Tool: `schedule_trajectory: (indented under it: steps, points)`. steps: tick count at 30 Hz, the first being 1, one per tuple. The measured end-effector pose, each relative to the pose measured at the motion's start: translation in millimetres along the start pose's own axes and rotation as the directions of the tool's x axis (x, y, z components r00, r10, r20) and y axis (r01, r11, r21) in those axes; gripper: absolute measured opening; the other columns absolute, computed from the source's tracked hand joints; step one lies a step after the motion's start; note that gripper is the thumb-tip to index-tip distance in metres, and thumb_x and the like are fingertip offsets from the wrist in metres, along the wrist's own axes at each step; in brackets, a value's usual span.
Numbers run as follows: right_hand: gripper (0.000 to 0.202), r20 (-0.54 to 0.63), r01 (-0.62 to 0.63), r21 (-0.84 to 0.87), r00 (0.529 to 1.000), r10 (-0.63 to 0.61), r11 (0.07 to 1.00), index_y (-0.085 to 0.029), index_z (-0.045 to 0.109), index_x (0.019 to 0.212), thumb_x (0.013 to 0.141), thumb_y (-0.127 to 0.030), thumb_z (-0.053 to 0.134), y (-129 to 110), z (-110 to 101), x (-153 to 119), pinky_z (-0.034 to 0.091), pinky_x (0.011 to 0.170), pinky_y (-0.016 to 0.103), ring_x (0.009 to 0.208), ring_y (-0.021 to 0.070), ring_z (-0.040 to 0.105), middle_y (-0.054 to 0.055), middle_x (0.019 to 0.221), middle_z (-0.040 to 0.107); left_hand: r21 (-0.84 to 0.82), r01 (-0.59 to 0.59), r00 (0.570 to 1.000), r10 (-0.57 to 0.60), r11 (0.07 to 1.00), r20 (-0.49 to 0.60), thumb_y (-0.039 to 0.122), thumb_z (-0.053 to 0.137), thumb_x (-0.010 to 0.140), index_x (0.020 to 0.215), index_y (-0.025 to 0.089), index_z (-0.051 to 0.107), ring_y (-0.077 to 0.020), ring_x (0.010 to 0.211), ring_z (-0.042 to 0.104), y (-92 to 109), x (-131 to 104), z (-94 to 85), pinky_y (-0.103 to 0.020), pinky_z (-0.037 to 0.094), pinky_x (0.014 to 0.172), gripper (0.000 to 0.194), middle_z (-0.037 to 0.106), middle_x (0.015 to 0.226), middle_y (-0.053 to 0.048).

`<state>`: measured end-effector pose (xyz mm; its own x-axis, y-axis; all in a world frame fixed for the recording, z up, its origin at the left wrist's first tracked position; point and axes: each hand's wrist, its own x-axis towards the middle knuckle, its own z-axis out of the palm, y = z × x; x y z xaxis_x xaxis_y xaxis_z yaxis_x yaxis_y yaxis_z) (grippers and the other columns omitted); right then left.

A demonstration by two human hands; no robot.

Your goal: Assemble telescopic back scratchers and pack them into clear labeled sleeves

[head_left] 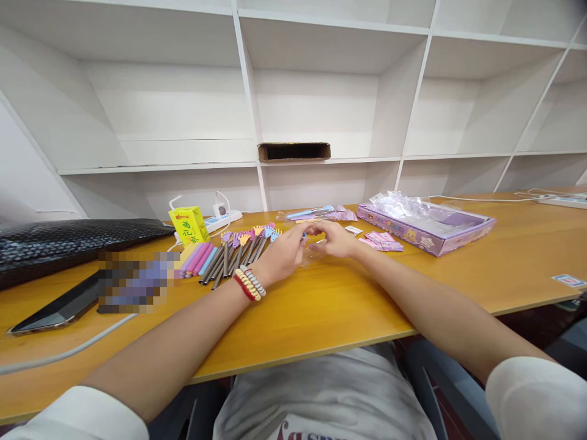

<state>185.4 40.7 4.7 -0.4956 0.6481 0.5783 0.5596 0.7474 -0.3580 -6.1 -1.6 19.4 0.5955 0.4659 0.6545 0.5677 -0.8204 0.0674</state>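
Note:
Both hands meet over the middle of the table, fingertips close together. My left hand [287, 247], with beaded bracelets at the wrist, is closed around a small blue piece [304, 236], mostly hidden by the fingers. My right hand [337, 238] is curled in a pinch against it; what its fingertips hold is hidden. Thin clear plastic [314, 255] shows just below the fingers. Left of my left hand lie several dark grey tubes [225, 260] with colourful hand-shaped tops [245, 239]. Beside them is a row of pastel sticks [197, 260] in yellow, purple, pink and blue.
Behind the hands lie a packet with blue sticks [316, 212] and pink packets [383, 241]. A purple box [426, 229] with clear wrapping stands right. Left are a yellow drink carton [189, 225], a phone [59, 305], a cable [82, 345] and a black bag [82, 241].

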Motion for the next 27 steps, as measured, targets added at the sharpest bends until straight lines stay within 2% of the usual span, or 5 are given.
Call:
schedule_trajectory:
  steps: [5,9,20,24,27]
  points:
    - [0.026,0.059,0.140,0.170,0.987,-0.152,0.975,-0.015,0.061,0.095,0.071,-0.026,0.058,-25,4,-1,0.039,0.065,0.022,0.070,0.0122,0.052,0.001,0.081,0.061,-0.131,0.010,0.998,-0.017,0.991,-0.056,0.026,0.037,0.091,0.129,0.016,0.032,-0.0190,0.118,0.048,8,-3,1.7,-0.035,0.040,0.098,0.040,0.052,0.127,-0.013]
    - [0.011,0.032,0.155,0.165,0.986,-0.163,0.974,-0.014,0.059,0.075,0.075,-0.021,0.050,-34,9,-1,0.034,0.058,0.020,0.059,0.0087,0.046,0.000,0.068,0.057,-0.182,0.044,0.994,-0.061,0.982,-0.087,0.033,0.035,0.092,0.127,0.016,0.032,-0.0184,0.121,0.046,4,-4,3.6,-0.035,0.039,0.098,0.039,0.053,0.125,-0.015]
    - [0.014,0.057,0.108,0.057,0.992,-0.111,0.992,-0.014,0.054,0.073,0.081,-0.024,0.048,-32,9,-1,0.032,0.057,0.020,0.057,0.0084,0.044,0.000,0.065,0.055,-0.064,0.184,0.976,-0.190,0.981,-0.104,0.028,0.039,0.089,0.120,0.016,0.045,-0.0179,0.101,0.056,6,-3,8.4,-0.031,0.043,0.089,0.033,0.059,0.111,-0.009]
    - [0.021,0.073,0.085,0.077,0.993,-0.091,0.993,-0.013,0.058,0.080,0.084,-0.032,0.049,-35,7,-1,0.034,0.060,0.020,0.064,0.0093,0.050,0.002,0.073,0.059,-0.042,0.254,0.951,-0.257,0.966,-0.172,0.023,0.044,0.086,0.118,0.017,0.049,-0.0155,0.083,0.060,2,9,-8.7,-0.028,0.046,0.079,0.033,0.065,0.094,-0.005]
    - [0.026,0.087,0.038,0.074,0.995,-0.044,0.997,-0.013,0.060,0.088,0.084,-0.037,0.052,-35,5,-2,0.035,0.063,0.021,0.071,0.0107,0.053,0.003,0.080,0.062,-0.039,0.434,0.863,-0.427,0.900,-0.270,0.029,0.050,0.082,0.119,0.015,0.048,-0.0151,0.075,0.061,-17,20,-40.0,-0.028,0.047,0.072,0.040,0.065,0.090,-0.006]
